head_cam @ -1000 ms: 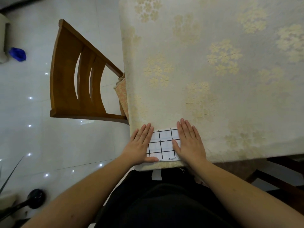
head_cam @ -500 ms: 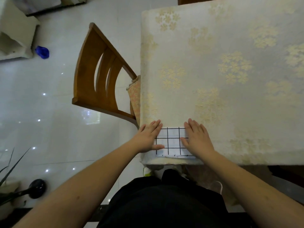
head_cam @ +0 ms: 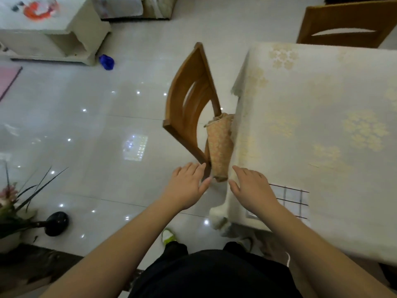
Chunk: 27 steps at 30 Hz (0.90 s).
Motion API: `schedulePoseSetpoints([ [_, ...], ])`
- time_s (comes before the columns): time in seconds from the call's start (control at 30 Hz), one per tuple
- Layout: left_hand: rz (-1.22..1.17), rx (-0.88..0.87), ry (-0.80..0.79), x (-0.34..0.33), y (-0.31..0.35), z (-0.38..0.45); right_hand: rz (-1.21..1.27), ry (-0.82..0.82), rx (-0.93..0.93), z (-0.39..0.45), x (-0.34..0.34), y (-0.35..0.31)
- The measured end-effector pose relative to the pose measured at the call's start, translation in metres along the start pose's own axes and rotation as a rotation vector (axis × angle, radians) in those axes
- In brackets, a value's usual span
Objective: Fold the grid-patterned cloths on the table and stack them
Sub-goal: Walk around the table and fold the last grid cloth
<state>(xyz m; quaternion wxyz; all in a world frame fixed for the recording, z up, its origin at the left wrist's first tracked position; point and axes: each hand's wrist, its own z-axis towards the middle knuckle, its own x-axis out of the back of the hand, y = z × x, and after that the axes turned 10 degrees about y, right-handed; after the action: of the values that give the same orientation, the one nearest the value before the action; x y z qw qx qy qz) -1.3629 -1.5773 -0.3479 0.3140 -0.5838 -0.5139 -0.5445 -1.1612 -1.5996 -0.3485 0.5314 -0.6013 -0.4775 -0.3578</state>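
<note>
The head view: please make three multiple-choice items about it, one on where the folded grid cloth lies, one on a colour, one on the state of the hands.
1. Where does the folded grid cloth lie?
A. near the table's front left corner
B. on the floor
C. on the chair seat

2. What colour is the small object on the floor beside the white cabinet?
A. red
B. blue
C. yellow

3. How are the left hand and right hand?
A. both holding the cloth
B. both fists
C. both open, holding nothing

Answers: 1 A, it sits by the corner behind the right wrist. 2 B, it is plainly blue. 3 C, fingers spread, nothing held.
</note>
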Motion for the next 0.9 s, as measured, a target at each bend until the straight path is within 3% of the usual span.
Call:
schedulePoseSetpoints([
  [0.2, -0.021, 0.151, 0.020, 0.020, -0.115, -0.045, -0.015, 0.003, 0.056, 0.015, -0.014, -0.120],
  [0.47, -0.071, 0.188, 0.043, 0.047, -0.233, -0.075, 0.034, -0.021, 0.126, 0.053, -0.029, -0.259],
  [0.9, -0.058, 0.149, 0.105, 0.068, -0.308, -0.002, -0.051, -0.027, 0.165, 0.154, -0.034, -0.314],
])
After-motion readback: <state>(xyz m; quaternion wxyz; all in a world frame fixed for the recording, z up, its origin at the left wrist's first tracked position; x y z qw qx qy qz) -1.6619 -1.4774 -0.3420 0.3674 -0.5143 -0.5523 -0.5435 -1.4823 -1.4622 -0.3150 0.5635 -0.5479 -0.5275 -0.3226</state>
